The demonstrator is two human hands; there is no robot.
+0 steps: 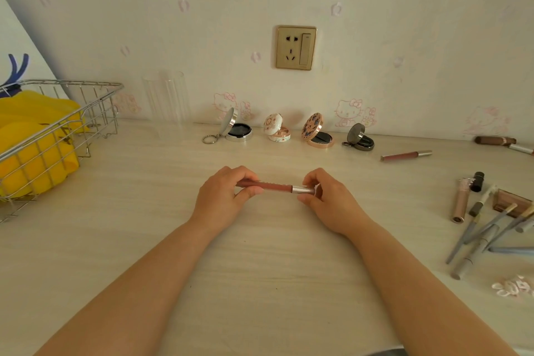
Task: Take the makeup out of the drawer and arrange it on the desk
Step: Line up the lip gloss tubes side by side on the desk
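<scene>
A lip gloss tube (pixel 277 186) is pinched level just above the bench (pixel 260 269), brown end by the left hand (pixel 228 192), silver cap by the right hand (pixel 323 196). It's probably best laid beside the other lip gloss (pixel 406 155), kept parallel so nothing gets rolled.

Both forearms bare, reaching forward over the middle of the desktop and converging toward each other. Left hand (pixel 224 195) palm turned inward, fingers curled, thumb pinching the brown end of a lip gloss tube (pixel 276 187). Right hand (pixel 323 196) mirrored, fingertips and thumb pinching the tube's silver cap end. Wrists level, hands close together, held just above the surface.
</scene>
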